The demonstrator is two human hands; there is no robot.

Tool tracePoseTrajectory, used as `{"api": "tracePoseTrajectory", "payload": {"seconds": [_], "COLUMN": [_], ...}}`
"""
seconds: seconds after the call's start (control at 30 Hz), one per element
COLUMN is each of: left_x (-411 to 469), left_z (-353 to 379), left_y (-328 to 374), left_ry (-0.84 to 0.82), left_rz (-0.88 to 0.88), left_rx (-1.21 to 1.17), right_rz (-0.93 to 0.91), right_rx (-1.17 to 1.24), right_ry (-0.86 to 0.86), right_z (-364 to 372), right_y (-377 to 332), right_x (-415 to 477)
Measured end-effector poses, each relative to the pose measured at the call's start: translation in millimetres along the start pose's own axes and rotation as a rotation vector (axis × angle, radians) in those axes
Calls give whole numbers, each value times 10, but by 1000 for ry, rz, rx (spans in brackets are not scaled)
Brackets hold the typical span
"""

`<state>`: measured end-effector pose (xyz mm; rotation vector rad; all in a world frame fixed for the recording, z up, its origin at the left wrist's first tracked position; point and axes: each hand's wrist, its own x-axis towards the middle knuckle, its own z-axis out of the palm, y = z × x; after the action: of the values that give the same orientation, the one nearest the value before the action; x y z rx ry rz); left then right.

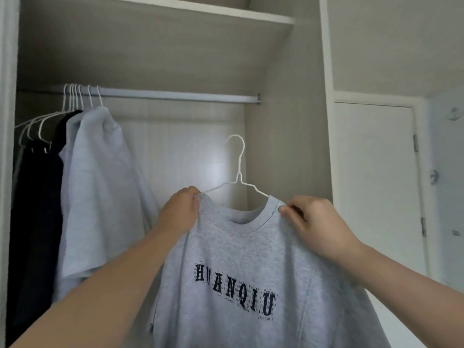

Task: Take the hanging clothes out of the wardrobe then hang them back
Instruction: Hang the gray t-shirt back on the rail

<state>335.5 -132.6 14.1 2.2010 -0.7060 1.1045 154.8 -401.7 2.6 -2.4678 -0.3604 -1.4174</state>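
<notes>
Head view, looking up into the open wardrobe (285, 126). I note both forearms raised, holding a grey sweatshirt (241, 277) in front of the opening, chest print "HUANQIU" facing me.

- Sweatshirt sits on a white wire hanger (239, 172). The hanger arms run into the collar on both sides.
- Hook is upright and free in the air. It is below the rail (175, 95), under its right end, close to the right inner wall. It is not on the rail.
- Left hand (182, 209): fingers curled, gripping the sweatshirt's shoulder where the hanger arm enters the fabric. I can't tell whether it grips the wire too.
- Right hand (317, 222): thumb and fingers pinching the fabric at the other shoulder, just beside the collar.
- The body of the sweatshirt hangs down between my two arms and leaves the frame at the bottom edge.

On the rail, everything is bunched at the left end:
- A cluster of white hanger hooks (75, 95).
- A pale grey garment (100, 187), nearest the middle.
- Dark garments (37, 209) behind it, against the left wall.
- The rest of the rail is bare to its right bracket.

A shelf (200, 8) spans the wardrobe above the rail. To the right of the wardrobe is a white door (374, 187) with hinges showing.
</notes>
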Motion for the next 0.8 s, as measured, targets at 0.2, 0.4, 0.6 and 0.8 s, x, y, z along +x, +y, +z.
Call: {"api": "tracePoseTrajectory", "payload": {"seconds": [0.2, 0.4, 0.6, 0.8], "left_x": [677, 1386, 2203, 2950], "left_z": [199, 367, 638, 901], "left_y": [-92, -193, -348, -556], "left_ry": [88, 147, 170, 201], "left_rz": [1, 7, 38, 17], "left_rx": [-98, -245, -377, -477], "right_rz": [64, 103, 157, 208], "right_rx": [-133, -322, -397, -424], "right_ry": [-26, 3, 91, 186], "right_z": [48, 41, 193, 407], "right_y": [-37, -86, -81, -46], "right_x": [518, 1106, 1807, 2574]}}
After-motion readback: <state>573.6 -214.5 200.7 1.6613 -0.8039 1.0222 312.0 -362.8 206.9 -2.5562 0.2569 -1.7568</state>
